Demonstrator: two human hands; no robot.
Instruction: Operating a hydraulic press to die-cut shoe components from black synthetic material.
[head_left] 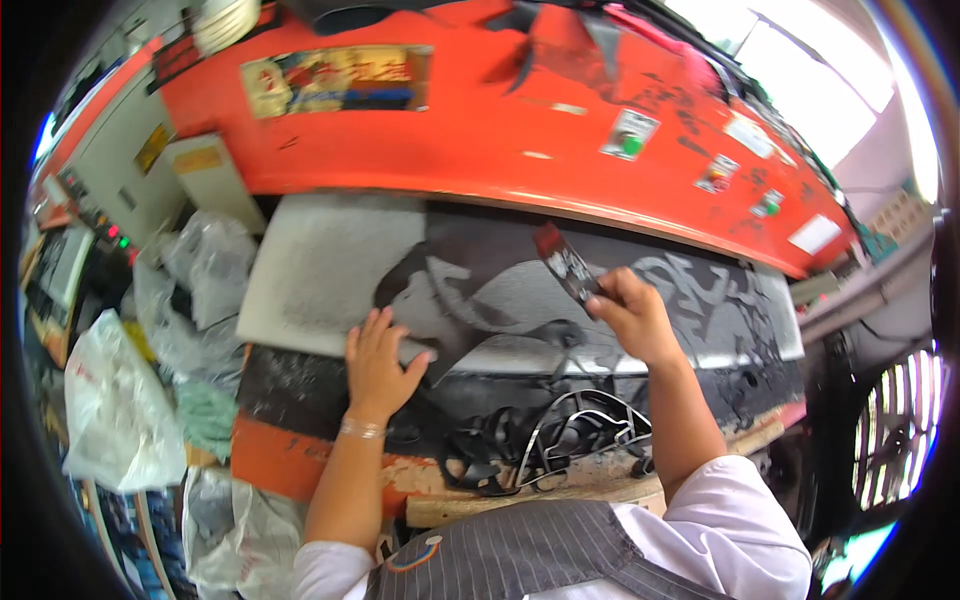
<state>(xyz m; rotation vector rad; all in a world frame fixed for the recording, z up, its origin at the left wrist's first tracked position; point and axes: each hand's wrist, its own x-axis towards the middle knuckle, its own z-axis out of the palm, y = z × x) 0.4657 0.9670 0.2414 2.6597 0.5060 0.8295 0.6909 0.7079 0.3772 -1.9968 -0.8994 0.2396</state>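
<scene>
My left hand [378, 360] lies with its fingers spread on the front edge of a pale grey board [330, 260], beside a dark sheet [490, 235] with curved cut-out gaps. In my right hand [632, 312], pinched between thumb and fingers, is a flat dark strip-shaped tool [568, 268] with whitish smears and a reddish far end. It is held tilted over the sheet; whether it touches cannot be seen. Curling dark scraps [725, 290] lie on the board's right part. Below the board, near my right forearm, sits a bent metal strip outline [580, 405] among dark offcuts.
A large orange machine front [480, 140] with buttons [630, 145] runs behind the board. Grey control boxes [125, 165] stand at the left, with plastic bags [120, 400] in front of them. A wooden bar [470, 512] edges the bench near my body.
</scene>
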